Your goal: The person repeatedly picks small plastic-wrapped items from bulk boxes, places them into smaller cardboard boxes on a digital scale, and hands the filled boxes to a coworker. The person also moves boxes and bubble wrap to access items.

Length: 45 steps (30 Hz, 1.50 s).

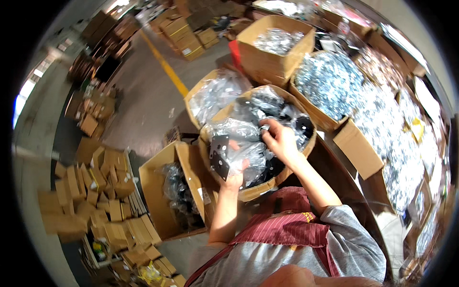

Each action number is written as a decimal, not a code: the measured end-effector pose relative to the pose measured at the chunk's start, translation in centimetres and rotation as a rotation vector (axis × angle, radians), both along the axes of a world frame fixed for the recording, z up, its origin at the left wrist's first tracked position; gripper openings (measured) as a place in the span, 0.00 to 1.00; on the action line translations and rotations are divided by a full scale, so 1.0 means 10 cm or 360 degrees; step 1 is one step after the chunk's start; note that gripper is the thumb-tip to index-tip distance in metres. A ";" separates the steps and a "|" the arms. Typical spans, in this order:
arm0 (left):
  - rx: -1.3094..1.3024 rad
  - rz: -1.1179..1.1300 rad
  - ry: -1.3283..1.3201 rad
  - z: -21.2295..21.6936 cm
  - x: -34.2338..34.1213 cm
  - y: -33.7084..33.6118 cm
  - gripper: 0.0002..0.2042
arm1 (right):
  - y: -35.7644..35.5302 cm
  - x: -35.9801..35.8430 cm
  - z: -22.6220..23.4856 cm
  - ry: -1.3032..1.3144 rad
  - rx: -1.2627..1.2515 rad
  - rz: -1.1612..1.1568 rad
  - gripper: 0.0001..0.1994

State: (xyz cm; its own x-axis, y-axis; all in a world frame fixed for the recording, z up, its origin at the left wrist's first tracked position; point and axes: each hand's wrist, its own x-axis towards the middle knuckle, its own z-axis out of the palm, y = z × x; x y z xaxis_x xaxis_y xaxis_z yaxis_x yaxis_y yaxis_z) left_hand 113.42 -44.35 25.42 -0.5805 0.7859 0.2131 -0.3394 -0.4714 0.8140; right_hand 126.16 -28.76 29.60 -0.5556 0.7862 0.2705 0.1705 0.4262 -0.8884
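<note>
The left hand (233, 178) is partly curled, its thumb and fingers closed round a flat black plate (220, 162) pierced with round holes, amid thin, crinkled clear plastic (234, 128). The right hand (284, 143) has thumb and fingers drawn nearly together against the bagged contents; whether it pinches anything, I cannot tell. The plate sits over the left side of a bulging carton (260, 192), which is full of dark parts in glossy wrapping. Left of the carton, a brown box (155, 191) holds similar bundles; to its right lie glittery, bluish-silver pieces (329, 83).
</note>
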 end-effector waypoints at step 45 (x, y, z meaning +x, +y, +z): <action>0.0566 -0.0731 0.1897 -0.17 6.96 2.36 0.18 | -0.57 6.80 -0.53 0.3060 -0.1507 -0.0232 0.31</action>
State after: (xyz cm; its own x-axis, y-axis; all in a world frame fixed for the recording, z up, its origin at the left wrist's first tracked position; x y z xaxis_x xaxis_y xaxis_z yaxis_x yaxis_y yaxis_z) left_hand 183.03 -20.72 23.69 0.4065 0.6547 0.6373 0.3073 -0.7548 0.5795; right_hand 194.15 -34.43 24.34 -0.0831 0.9894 -0.1189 -0.9849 -0.0633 0.1609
